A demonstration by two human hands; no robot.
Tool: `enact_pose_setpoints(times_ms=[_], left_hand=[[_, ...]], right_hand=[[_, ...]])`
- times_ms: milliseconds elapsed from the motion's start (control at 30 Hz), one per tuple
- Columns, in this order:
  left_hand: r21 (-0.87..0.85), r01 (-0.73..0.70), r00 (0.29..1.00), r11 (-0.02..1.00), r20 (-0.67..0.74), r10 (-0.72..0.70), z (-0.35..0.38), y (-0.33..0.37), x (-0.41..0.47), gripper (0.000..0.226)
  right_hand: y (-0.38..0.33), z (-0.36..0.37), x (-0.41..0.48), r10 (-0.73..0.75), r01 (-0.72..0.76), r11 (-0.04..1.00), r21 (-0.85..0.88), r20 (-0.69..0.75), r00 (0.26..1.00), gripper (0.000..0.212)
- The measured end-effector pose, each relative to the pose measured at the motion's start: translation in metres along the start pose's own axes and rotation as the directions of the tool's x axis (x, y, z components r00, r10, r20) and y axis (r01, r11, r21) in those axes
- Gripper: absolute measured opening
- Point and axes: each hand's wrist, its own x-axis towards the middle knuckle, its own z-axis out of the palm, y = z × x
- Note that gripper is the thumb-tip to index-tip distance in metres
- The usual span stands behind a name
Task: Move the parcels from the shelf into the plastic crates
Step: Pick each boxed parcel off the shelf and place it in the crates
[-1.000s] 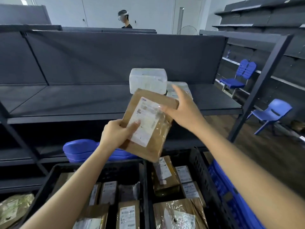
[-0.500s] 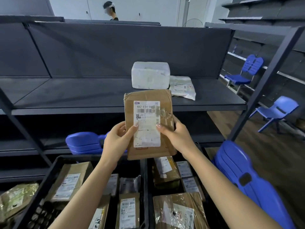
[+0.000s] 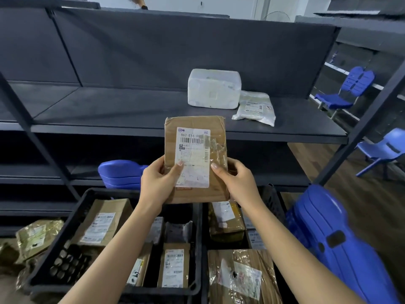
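Note:
A flat brown cardboard parcel [image 3: 195,137] with a white label stands upright in front of me. My left hand [image 3: 158,183] grips its lower left edge and my right hand [image 3: 236,183] its lower right edge. It hangs above two black plastic crates, the left crate [image 3: 65,244] and the right crate [image 3: 272,202], both holding several labelled brown parcels. On the dark shelf [image 3: 135,110] behind lie a white foam box [image 3: 213,88] and a clear plastic mailer bag [image 3: 255,108] beside it.
Stacked blue plastic chairs [image 3: 337,244] stand right of the crates. Another blue chair stack [image 3: 119,174] lies on the lower shelf. Wrapped parcels [image 3: 37,235] sit left of the left crate. A slanted shelf post [image 3: 361,128] rises at right, with blue chairs [image 3: 383,150] beyond.
The parcel was tilted with my right hand on its top corner; now both hands hold it upright by its lower edges, label facing me, slightly lower over the crates.

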Motion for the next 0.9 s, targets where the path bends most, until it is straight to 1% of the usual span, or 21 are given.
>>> enact_pose_setpoints(times_ms=[100, 133, 233, 333, 433, 533, 567, 667, 733, 833, 900], left_hand=[[-0.050, 0.078, 0.995, 0.996, -0.066, -0.081, -0.014, -0.013, 0.004, 0.038], [-0.054, 0.102, 0.991, 0.993, -0.075, -0.106, -0.021, -0.019, 0.007, 0.040], [-0.009, 0.140, 0.989, 0.990, -0.052, -0.140, -0.045, -0.036, 0.016, 0.038], [0.137, 0.151, 0.988, 0.979, -0.012, -0.151, -0.074, -0.055, 0.025, 0.031], [0.272, 0.162, 0.982, 0.949, 0.054, -0.183, -0.105, -0.080, 0.035, 0.029], [0.381, 0.166, 0.969, 0.910, 0.107, -0.221, -0.128, -0.109, 0.044, 0.021], [0.406, 0.166, 0.965, 0.899, 0.122, -0.233, -0.133, -0.118, 0.046, 0.020], [0.455, 0.172, 0.951, 0.874, 0.154, -0.268, -0.138, -0.148, 0.048, 0.019], [0.457, 0.211, 0.932, 0.864, 0.173, -0.319, -0.136, -0.166, 0.046, 0.020], [0.485, 0.208, 0.913, 0.849, 0.215, -0.346, -0.124, -0.189, 0.044, 0.017], [0.484, 0.219, 0.899, 0.847, 0.237, -0.368, -0.115, -0.203, 0.045, 0.019]], right_hand=[[0.005, 0.023, 0.000, -0.001, 0.000, 0.999, -0.034, -0.009, 1.000, 0.049], [0.007, 0.033, 0.000, 0.003, -0.003, 0.999, -0.043, -0.013, 1.000, 0.050], [0.016, 0.064, -0.001, 0.024, -0.025, 0.997, -0.067, -0.022, 0.999, 0.042], [0.028, 0.097, -0.007, 0.071, -0.073, 0.992, -0.106, -0.015, 0.997, 0.031], [0.045, 0.132, -0.010, 0.149, -0.150, 0.980, -0.131, -0.015, 0.989, 0.031], [0.063, 0.161, -0.015, 0.223, -0.225, 0.956, -0.187, -0.031, 0.974, 0.019], [0.071, 0.169, -0.017, 0.246, -0.247, 0.946, -0.211, -0.031, 0.969, 0.017], [0.088, 0.184, -0.027, 0.303, -0.302, 0.924, -0.236, -0.031, 0.953, 0.022], [0.102, 0.189, -0.031, 0.348, -0.344, 0.904, -0.255, -0.028, 0.937, 0.017], [0.129, 0.192, -0.029, 0.399, -0.399, 0.874, -0.277, -0.058, 0.915, 0.040], [0.146, 0.191, -0.025, 0.435, -0.440, 0.849, -0.292, -0.084, 0.896, 0.047]])
